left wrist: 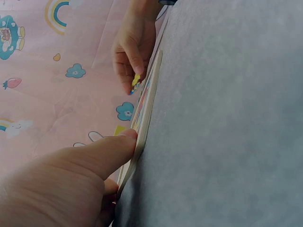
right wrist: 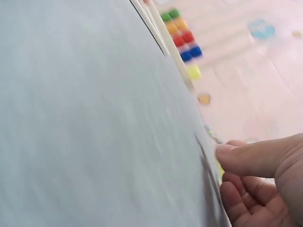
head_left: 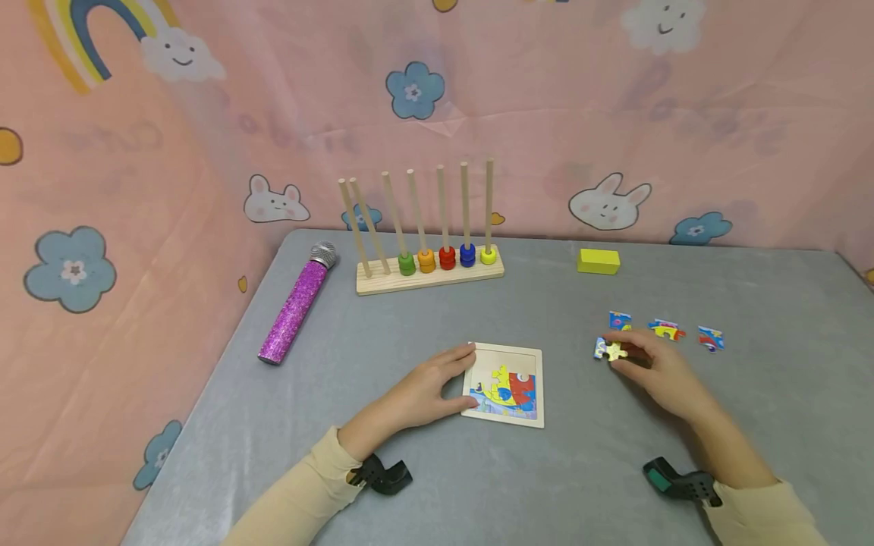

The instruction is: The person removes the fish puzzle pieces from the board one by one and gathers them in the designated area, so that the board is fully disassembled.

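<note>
A square wooden puzzle board (head_left: 505,348) lies on the table, partly filled with a red, yellow and blue fish picture. My left hand (head_left: 430,387) holds it at its left edge, thumb near the lower corner and fingertips at the upper one. In the left wrist view the thumb (left wrist: 111,149) rests against the board's rim. Off to the right, my right hand (head_left: 658,371) pinches a yellow and blue puzzle piece (head_left: 614,352) between thumb and fingers. Just beyond that hand lie several loose puzzle pieces (head_left: 711,339). The right wrist view mostly hides the held piece behind the thumb.
A wooden peg stand (head_left: 430,282) with coloured rings is at the back of the grey table (head_left: 410,485). Left of it lies a glittery purple microphone (head_left: 295,311). A yellow block (head_left: 598,262) sits at the back right, near the pink patterned cloth (head_left: 519,114).
</note>
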A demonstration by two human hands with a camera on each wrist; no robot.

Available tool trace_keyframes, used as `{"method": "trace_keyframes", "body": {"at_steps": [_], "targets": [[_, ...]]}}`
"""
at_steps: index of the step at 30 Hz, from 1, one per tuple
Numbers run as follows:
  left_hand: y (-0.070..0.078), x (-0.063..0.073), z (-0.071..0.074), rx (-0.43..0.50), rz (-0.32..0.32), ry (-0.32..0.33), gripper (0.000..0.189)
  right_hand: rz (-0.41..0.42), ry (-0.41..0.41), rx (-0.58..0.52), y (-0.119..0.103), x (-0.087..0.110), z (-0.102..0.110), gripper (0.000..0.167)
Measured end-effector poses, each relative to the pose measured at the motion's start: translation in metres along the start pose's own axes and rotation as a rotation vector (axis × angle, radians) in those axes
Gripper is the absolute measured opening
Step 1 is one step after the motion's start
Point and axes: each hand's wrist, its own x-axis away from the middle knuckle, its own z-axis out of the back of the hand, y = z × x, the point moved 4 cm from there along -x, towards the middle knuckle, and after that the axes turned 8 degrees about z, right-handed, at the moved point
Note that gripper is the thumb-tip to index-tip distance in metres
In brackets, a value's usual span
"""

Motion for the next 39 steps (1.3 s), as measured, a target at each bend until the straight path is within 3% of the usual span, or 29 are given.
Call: {"method": "trace_keyframes", "body": {"at_steps": [5,13,24,39], "targets": [[0.0,0.001,0.0,0.001,0.012,0.0,0.072,-0.001,0.001,0.043,0.012,0.007,0.006,0.037],[-0.001,0.0,-0.001,0.003,0.013,-0.003,0.073,0.026,0.019,0.086,0.012,0.009,0.006,0.035],[0.001,0.0,0.0,-0.003,0.011,-0.005,0.072,0.003,0.018,0.111,0.015,0.01,0.008,0.032],[0.001,0.0,0.001,-0.005,0.011,-0.004,0.073,-0.071,0.091,-0.033,0.014,0.009,0.01,0.045]]}}
